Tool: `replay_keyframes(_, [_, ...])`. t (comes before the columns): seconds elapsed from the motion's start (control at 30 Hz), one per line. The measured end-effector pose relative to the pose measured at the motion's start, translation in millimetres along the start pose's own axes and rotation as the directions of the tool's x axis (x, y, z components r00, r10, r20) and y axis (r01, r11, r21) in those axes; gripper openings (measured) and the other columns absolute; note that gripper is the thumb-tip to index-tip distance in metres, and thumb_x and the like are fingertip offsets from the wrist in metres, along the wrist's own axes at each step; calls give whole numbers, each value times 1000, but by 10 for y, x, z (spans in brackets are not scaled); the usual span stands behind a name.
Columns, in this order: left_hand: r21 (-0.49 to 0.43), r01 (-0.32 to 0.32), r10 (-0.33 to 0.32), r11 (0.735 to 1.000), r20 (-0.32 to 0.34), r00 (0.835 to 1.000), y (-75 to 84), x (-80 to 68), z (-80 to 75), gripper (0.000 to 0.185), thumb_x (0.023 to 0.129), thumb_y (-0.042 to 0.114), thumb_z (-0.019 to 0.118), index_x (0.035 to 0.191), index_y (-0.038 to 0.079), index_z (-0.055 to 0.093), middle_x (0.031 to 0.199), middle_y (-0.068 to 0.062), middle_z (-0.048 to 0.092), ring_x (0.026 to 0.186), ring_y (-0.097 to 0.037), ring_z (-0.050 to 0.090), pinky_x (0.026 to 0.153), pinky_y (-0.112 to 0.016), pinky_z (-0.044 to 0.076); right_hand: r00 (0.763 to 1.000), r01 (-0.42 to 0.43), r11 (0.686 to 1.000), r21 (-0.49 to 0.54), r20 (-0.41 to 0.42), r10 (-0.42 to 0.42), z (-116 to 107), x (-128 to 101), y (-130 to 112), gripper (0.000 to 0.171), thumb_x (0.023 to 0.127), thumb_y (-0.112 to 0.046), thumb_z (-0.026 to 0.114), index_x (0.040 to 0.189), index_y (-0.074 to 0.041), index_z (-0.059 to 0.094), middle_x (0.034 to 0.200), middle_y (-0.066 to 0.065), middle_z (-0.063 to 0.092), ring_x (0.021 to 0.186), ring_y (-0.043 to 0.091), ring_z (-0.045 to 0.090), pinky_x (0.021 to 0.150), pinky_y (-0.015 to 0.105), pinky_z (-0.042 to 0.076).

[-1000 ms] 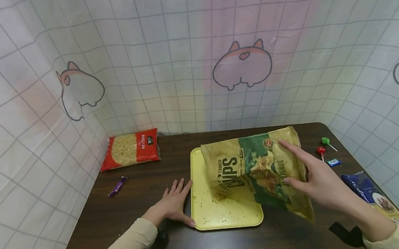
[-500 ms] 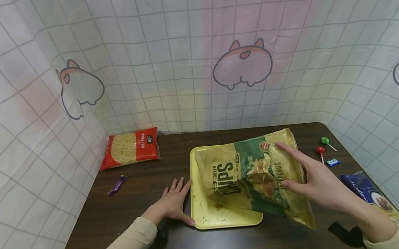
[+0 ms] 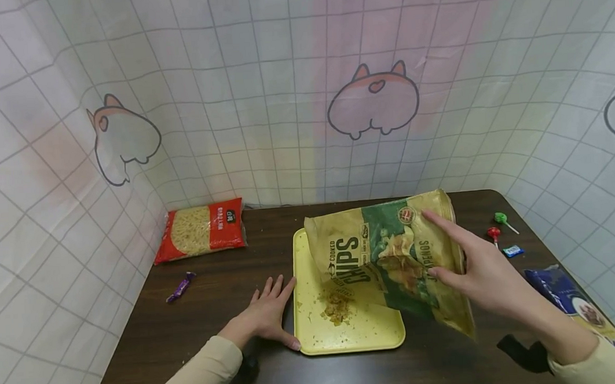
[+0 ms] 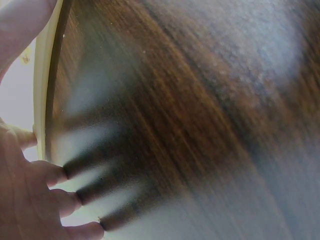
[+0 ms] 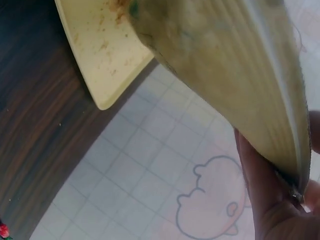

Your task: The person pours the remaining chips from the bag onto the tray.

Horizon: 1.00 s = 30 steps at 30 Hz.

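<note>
Chip bag tilted over the yellow tray, centre of frame.
My right hand (image 3: 481, 278) grips the chip bag (image 3: 389, 257) with curled fingers, mouth lower left above a crumb pile (image 3: 335, 306) on the tray (image 3: 367, 334); my left hand (image 3: 266, 315) lies flat, fingers straight, on the counter (image 3: 190, 337), touching the tray's left edge.

Crinkled glossy foil chip bag (image 3: 389, 257), smooth plastic tray (image 3: 369, 334), dark wood-grain table (image 3: 189, 326).
</note>
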<state>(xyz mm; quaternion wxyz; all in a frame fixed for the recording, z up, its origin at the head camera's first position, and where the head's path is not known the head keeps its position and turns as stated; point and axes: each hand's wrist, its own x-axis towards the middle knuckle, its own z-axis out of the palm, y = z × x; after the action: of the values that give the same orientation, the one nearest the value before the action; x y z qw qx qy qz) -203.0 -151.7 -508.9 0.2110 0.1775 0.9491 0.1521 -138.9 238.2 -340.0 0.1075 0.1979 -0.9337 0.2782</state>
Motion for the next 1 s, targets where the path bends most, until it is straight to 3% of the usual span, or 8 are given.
replay_keyframes(0.07, [0,-1,1,1000,2,1000,-9,5,7,140,59,63,93,165,15,16,170,-24,13,157,-48,11,119,-71,18,1000,7,1000,-17,-8,-7,3,8,-6,102,82,-2,83,164,-26,27,159,20,44,112,41,66,74,45,53])
replay_keyframes(0.13, [-2,-1,1,1000,5,1000,-20,9,10,140,59,64,93,165,16,15,170,-24,12,157,-48,10,119,-71,18,1000,0,1000,-15,-3,0,-1,16,-13,101,83,-3,82,164,-26,25,159,21,43,78,30,68,64,40,52])
replay_keyframes(0.17, [-4,-3,3,1000,5,1000,-24,12,12,140,59,64,93,165,16,15,170,-24,12,157,-49,10,119,-71,18,1000,0,1000,-22,-5,0,-3,20,-16,101,84,-3,82,164,-26,25,159,22,42,77,27,69,65,38,52])
replay_keyframes(0.23, [-6,-7,7,1000,6,1000,-32,18,18,140,59,65,92,166,17,14,170,-25,12,157,-49,10,119,-71,19,1000,-6,1000,-25,-5,6,-10,35,-19,100,85,-3,81,164,-26,24,159,22,42,48,10,47,54,30,41])
replay_keyframes(0.3, [-6,-8,8,1000,3,1000,-32,17,18,141,59,65,92,166,17,14,170,-24,12,157,-49,10,119,-71,19,1000,-7,999,-33,-20,6,-13,56,-13,100,85,-3,81,164,-25,24,159,23,42,45,5,30,51,27,33])
replay_keyframes(0.53, [-7,-7,7,1000,3,1000,-30,25,22,141,59,66,92,166,17,14,170,-24,12,157,-48,10,119,-71,18,999,-47,999,-24,-29,46,-16,140,2,98,86,-4,80,164,-21,25,159,25,41,39,4,25,47,26,34])
replay_keyframes(0.9, [-11,-7,7,1000,4,1000,-42,31,34,141,58,66,92,166,17,14,170,-24,12,157,-48,10,119,-71,18,997,-78,996,-37,-29,77,-4,277,18,98,86,-4,79,165,-19,22,160,26,39,42,12,31,50,30,33])
replay_keyframes(1.0, [-11,-6,6,1000,3,1000,-40,26,35,141,59,66,92,166,17,14,170,-24,12,157,-48,9,119,-71,18,997,-62,997,-41,-55,59,12,301,32,99,86,-3,79,165,-18,22,160,27,39,58,26,55,61,37,40])
